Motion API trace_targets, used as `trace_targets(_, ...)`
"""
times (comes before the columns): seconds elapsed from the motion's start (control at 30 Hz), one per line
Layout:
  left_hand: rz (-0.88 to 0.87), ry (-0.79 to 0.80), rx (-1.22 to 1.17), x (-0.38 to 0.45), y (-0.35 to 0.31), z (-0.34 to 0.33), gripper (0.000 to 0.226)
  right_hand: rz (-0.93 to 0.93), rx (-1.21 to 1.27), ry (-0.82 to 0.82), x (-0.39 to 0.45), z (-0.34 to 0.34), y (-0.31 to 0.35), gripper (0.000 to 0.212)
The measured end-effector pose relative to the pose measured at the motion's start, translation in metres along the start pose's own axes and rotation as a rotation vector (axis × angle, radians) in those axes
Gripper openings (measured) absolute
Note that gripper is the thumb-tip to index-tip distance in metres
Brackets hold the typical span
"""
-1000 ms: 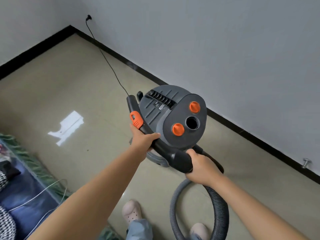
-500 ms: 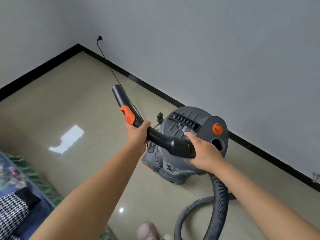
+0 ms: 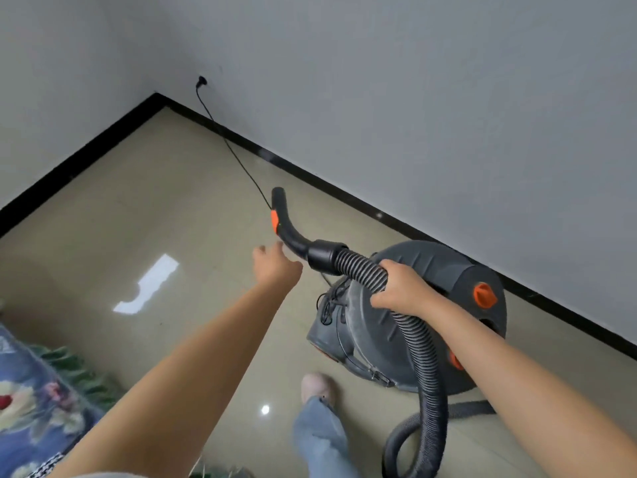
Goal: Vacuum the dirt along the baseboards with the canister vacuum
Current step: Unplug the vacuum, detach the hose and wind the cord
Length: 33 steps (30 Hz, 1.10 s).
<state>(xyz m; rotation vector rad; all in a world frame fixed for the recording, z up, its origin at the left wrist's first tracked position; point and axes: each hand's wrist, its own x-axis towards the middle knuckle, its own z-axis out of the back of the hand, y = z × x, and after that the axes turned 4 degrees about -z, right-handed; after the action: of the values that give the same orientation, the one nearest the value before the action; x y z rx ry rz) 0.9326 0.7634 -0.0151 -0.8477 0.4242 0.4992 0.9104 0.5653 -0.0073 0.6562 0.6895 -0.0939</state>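
The grey canister vacuum (image 3: pixel 437 270) with orange knobs stands on the floor beside the black baseboard (image 3: pixel 351 198). My right hand (image 3: pixel 401 288) grips its ribbed black hose (image 3: pixel 422 343) just behind the cuff. The curved black hose handle (image 3: pixel 287 225) with an orange slider points up and away toward the wall. Just left of the handle's bend, my left hand (image 3: pixel 272 267) hovers with loosely spread fingers, holding nothing.
A black power cord (image 3: pixel 227 143) runs from a wall plug (image 3: pixel 201 81) down to the vacuum. A floral blue bedspread (image 3: pixel 31 398) lies at the lower left. My foot and trouser leg (image 3: pixel 319 426) are near the canister. The glossy beige floor (image 3: pixel 138 201) reaches the corner.
My left hand let go of the hose handle and now hovers beside it. My right hand slid from the handle's end onto the ribbed hose. The view shifted, so the canister sits lower right.
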Motion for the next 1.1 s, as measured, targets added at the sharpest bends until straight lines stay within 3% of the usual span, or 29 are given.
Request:
trace_targets(0.1,-0.086,0.181,0.122,0.029,-0.006,-0.002,0.055,-0.112,0.22,-0.053,0.033,0.018,0.013,0.019)
trace_targets(0.27,-0.117,0.205,0.161,0.077,-0.018,0.013,0.044,-0.271,0.633,-0.259,0.099,0.047,0.04,0.016)
trace_targets(0.43,-0.228,0.339,0.181,0.134,-0.026,0.026,0.034,-0.517,1.303,-0.491,0.167,0.043,0.064,0.02)
trace_targets(0.57,-0.27,0.526,0.233,0.172,-0.021,0.026,0.033,-0.624,1.638,-0.661,0.202,0.044,0.048,0.031)
trace_targets(0.67,-0.336,0.633,0.341,0.195,-0.016,0.013,0.046,-0.656,1.724,-0.775,0.205,0.051,0.03,0.02)
trace_targets(0.8,-0.465,0.68,0.539,0.206,-0.006,-0.021,0.077,-0.703,1.627,-0.717,0.192,0.049,0.005,0.028)
trace_targets(0.97,-0.553,1.052,0.755,0.183,0.005,-0.077,0.052,-0.594,1.627,-0.683,0.181,0.081,-0.029,0.02)
trace_targets(1.03,-0.506,1.106,0.656,0.17,0.011,-0.088,0.05,-0.597,1.597,-0.718,0.189,0.086,-0.043,0.021)
trace_targets(1.1,-0.471,1.049,0.547,0.161,0.016,-0.094,0.053,-0.623,1.554,-0.774,0.201,0.081,-0.059,0.028)
